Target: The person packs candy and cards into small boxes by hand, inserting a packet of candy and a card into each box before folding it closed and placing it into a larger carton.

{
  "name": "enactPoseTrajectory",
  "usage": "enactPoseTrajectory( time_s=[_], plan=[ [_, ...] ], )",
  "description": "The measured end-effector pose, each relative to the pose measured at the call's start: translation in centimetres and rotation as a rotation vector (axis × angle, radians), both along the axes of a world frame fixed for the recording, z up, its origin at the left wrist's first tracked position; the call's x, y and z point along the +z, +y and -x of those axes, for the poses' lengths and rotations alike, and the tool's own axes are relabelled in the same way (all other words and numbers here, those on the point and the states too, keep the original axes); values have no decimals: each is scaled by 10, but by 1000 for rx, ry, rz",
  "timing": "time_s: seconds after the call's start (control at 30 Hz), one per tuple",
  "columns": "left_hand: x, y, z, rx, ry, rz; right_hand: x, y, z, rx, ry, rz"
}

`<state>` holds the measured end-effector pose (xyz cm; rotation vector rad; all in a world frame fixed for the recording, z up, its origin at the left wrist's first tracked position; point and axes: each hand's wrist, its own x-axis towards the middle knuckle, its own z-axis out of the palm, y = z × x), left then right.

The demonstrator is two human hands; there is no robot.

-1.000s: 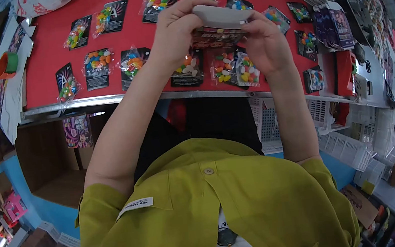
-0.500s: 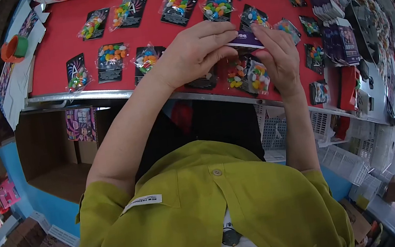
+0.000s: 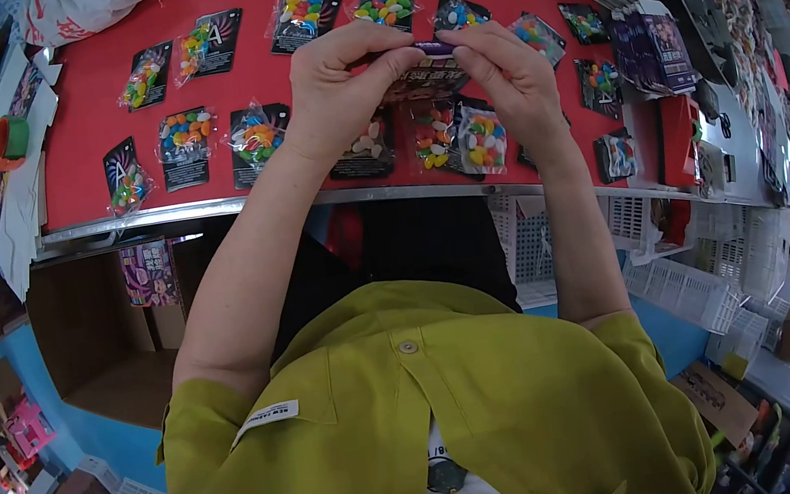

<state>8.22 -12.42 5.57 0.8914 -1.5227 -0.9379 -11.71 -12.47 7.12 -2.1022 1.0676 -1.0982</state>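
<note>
left grip (image 3: 332, 89) and right grip (image 3: 515, 78) both hold a box (image 3: 432, 76) (purple-edged) over the red table (image 3: 95, 122).

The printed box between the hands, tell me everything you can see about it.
The printed box looks like thin card, with a narrow purple top edge and a darker, colourful face carrying pale lettering too small to read. It is held over the red tabletop, its purple edge uppermost and its printed face towards the wearer. The left hand and right hand pinch it near the top at opposite ends. Its far side is hidden.
</note>
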Motion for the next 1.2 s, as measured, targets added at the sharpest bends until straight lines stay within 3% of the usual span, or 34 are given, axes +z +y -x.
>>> enactPoseTrajectory(
  time_s=[0.2, 0.27, 0.37, 0.43, 0.5, 0.53, 0.57, 0.77, 0.83, 0.87, 0.9, 0.97, 1.0, 1.07, 1.1, 1.13, 1.17, 1.2],
  plan=[
    [-2, -3, 0, -34, 64, -28, 2, -2, 1, 29, -79, -100],
    [-5, -5, -1, -35, 43, -2, 0, -1, 0, 22, -57, -14],
    [-9, -6, -8, -48, -80, 222, 1, 1, 2, 29, -24, 32],
    [-3, -8, -15, 38, -501, 668, -7, -1, 2, 22, -5, 111],
    [-3, -6, -18, 18, -554, 728, -9, 2, 8, 5, 31, 187],
    [-4, -5, -17, 23, -623, 783, -7, 3, 10, -22, 191, 349],
    [-4, -5, -16, 26, -623, 783, -6, 2, 9, -39, 342, 514],
    [-3, 3, -16, 64, -547, 636, -16, -6, 7, -64, 355, 702],
    [19, 21, -16, 363, -139, 214, -4, -8, 2, -87, 246, 729],
    [34, 33, -16, 269, 232, -185, 4, -7, -2, -119, 140, 753],
    [35, 38, -21, 278, 228, -188, 13, -5, -8, -119, 118, 792],
    [37, 43, -34, -115, 823, -813, 21, 10, -29, -52, 73, 747],
    [39, 43, -37, -114, 822, -808, 24, 16, -38, 12, 36, 703],
    [41, 45, -44, -597, 1228, -842, 12, 21, -51, 98, -4, 607],
    [43, 48, -50, -593, 1228, -836, 8, 23, -56, 182, -43, 504],
    [45, 51, -58, -422, 1218, -777, 11, 30, -58, 152, -89, 191],
    [46, 55, -67, -254, 1201, -717, 4, 27, -60, 156, -92, 191],
    [41, 56, -81, -295, 1152, -635, -8, 21, -60, 67, 254, 172]
  ],
)
